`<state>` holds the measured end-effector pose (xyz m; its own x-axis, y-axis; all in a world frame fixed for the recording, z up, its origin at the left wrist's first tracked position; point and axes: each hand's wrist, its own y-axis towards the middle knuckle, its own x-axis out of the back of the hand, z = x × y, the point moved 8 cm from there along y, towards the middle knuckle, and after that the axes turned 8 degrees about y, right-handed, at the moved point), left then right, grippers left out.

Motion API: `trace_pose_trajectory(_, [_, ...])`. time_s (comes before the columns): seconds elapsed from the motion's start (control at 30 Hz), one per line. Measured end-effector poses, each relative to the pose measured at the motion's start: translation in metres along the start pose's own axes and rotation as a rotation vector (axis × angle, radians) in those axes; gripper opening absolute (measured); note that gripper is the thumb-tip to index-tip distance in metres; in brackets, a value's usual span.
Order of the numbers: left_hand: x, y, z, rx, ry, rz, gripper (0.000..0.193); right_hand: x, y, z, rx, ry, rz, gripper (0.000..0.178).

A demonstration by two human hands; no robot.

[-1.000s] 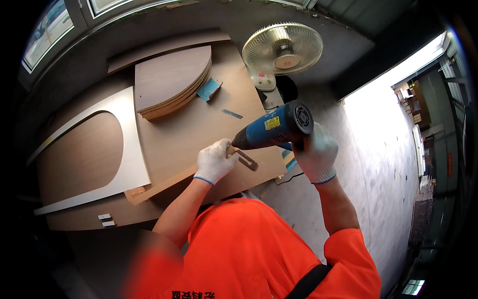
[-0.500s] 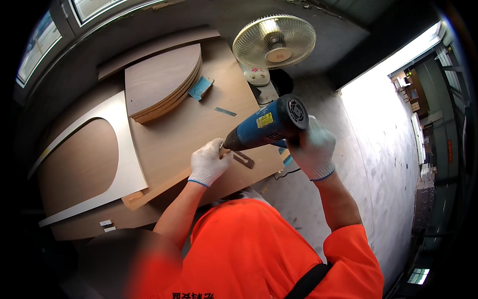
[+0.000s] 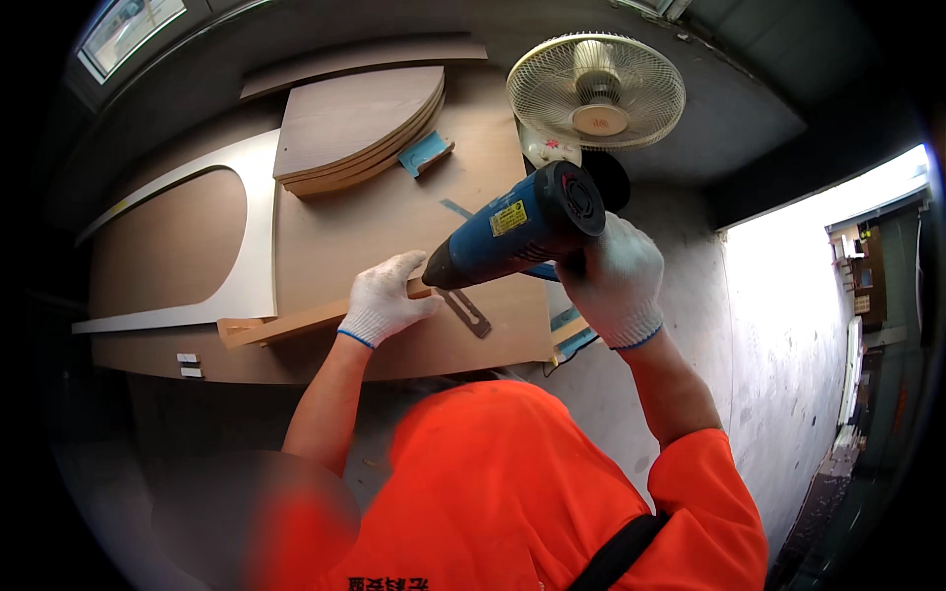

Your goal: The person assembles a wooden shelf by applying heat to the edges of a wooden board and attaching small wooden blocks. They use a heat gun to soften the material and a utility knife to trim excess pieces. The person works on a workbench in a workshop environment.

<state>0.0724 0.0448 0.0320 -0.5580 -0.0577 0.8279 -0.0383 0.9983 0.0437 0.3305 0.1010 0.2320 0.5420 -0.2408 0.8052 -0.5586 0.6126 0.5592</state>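
Observation:
My right hand [image 3: 619,281], in a white knit glove, is closed round the handle of a blue heat gun [image 3: 507,227] with a dark cone-shaped nozzle. The nozzle points down and left, close to my left hand [image 3: 387,303]. That hand, gloved too, grips the right end of a narrow wooden board [image 3: 296,325] between thumb and fingers. The board lies slantwise along the near side of the worktable. Just right of the nozzle tip is a flat brown slotted plate [image 3: 467,313]. My right fingers are partly hidden behind the heat gun.
Stacked curved wooden panels [image 3: 360,123] lie farther back on the worktable [image 3: 345,231], with a blue-faced block [image 3: 427,154] beside them. A white frame with a rounded opening [image 3: 258,231] is at left. An electric fan [image 3: 596,89] stands at the far right.
The view has shifted, so the table sits differently in the picture. My left thumb and forefinger have spread apart at the board's end. The heat gun remains in my right hand.

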Motion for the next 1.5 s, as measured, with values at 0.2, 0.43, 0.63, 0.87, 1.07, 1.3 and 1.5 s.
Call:
trace_pose_trajectory(0.2, [0.001, -0.001, -0.006, 0.007, 0.074, -0.036, 0.072, -0.008, 0.000, -0.019, 0.049, 0.057, 0.023, 0.039])
trace_pose_trajectory(0.43, [0.008, 0.004, -0.018, 0.068, 0.014, 0.006, 0.075, -0.013, 0.007, -0.022, 0.091, 0.130, -0.033, 0.028])
trace_pose_trajectory(0.63, [0.006, 0.002, -0.016, 0.087, 0.024, 0.016, 0.074, -0.011, 0.010, -0.018, 0.109, 0.092, -0.014, 0.027])
trace_pose_trajectory(0.87, [0.007, 0.002, -0.017, 0.073, -0.007, 0.013, 0.072, -0.010, 0.012, -0.015, 0.117, 0.103, -0.033, 0.026])
trace_pose_trajectory(1.07, [0.006, 0.003, -0.014, 0.071, 0.012, 0.034, 0.072, -0.015, 0.009, -0.021, 0.074, 0.087, -0.008, 0.035])
trace_pose_trajectory(1.3, [0.002, 0.002, -0.008, 0.044, 0.051, 0.024, 0.073, -0.013, 0.009, -0.020, 0.076, 0.100, -0.015, 0.029])
trace_pose_trajectory(1.5, [0.000, 0.003, -0.006, 0.050, 0.016, 0.048, 0.075, -0.013, 0.009, -0.019, 0.096, 0.078, -0.016, 0.029])
